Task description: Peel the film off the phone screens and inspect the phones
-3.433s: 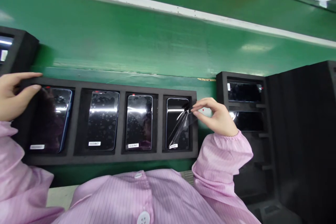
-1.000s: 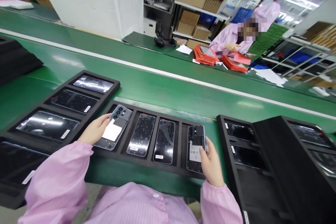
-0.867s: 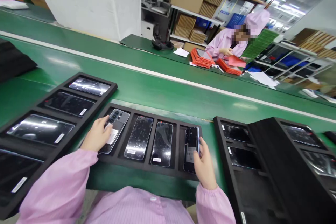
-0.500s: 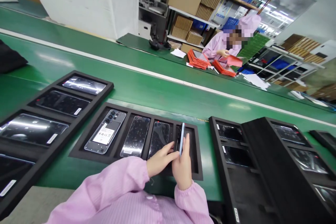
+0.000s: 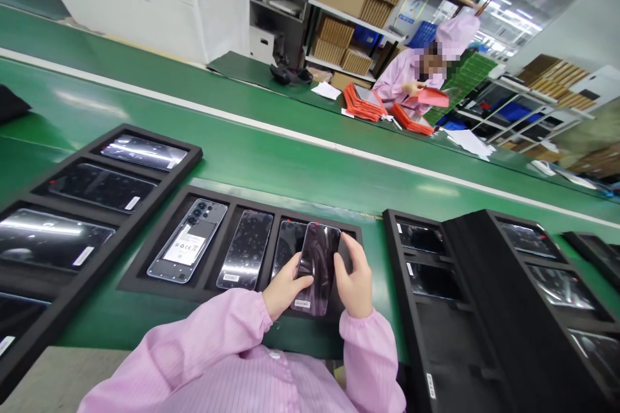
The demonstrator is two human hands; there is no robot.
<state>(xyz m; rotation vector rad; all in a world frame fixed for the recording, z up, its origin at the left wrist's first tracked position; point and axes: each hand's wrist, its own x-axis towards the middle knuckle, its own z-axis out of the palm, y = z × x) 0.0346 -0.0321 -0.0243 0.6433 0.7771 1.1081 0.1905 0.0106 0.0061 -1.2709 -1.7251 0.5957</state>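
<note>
A smartphone point(image 5: 318, 258) with a dark glossy screen faces up in front of me, tilted, with a small white label near its lower end. My left hand point(image 5: 287, 285) grips its left edge, thumb over the screen and fingers hidden beneath. At the right edge, my right hand point(image 5: 356, 276) is curled with its fingertips against the phone's side. Below the phone lies a black foam tray point(image 5: 138, 279). In its leftmost slot a phone point(image 5: 188, 242) shows its back with cameras and a white label; two more phones, one being a phone point(image 5: 246, 248), lie screen up beside it.
Another foam tray point(image 5: 167, 197) of phones stands at the left. To the right, a tray point(image 5: 394, 258) holds two phones, next to a further tray point(image 5: 477, 258) with several. Across the green bench point(image 5: 271, 135), a co-worker point(image 5: 402, 77) handles red sleeves near red stacks point(image 5: 361, 103).
The phone, edge-on before, is turned so its screen faces up. My right hand has moved right to the phone's right edge, and my left hand now holds the left edge.
</note>
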